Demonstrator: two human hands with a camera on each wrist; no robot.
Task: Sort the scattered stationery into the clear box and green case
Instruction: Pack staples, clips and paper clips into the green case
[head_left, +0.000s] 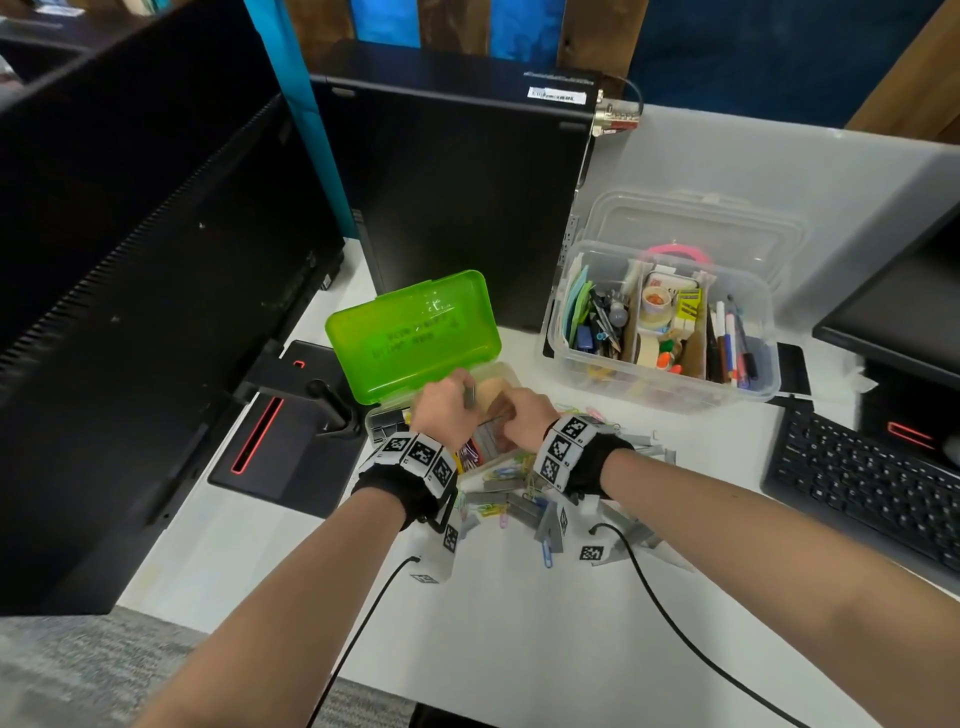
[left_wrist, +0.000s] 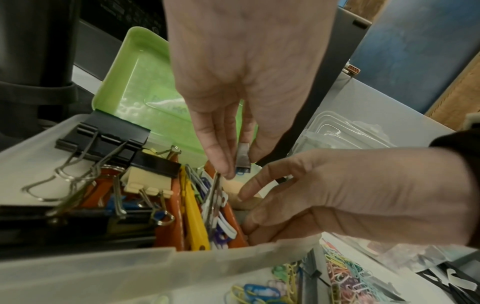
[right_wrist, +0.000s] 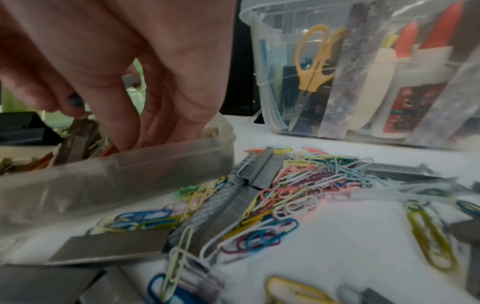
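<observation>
The faint writing on the green case (head_left: 413, 332)'s raised lid is too blurred to read, and so is the red label on the glue bottle (right_wrist: 413, 105). The case sits open on the white desk (head_left: 519, 623), left of the clear box (head_left: 660, 332), and holds binder clips (left_wrist: 103, 139). Your left hand (left_wrist: 241, 86) pinches a grey staple strip (left_wrist: 243, 157) above it. Your right hand (left_wrist: 350, 197) reaches in, fingers curled; what it grasps I cannot tell. Coloured paper clips (right_wrist: 306, 181) lie scattered beside the case.
</observation>
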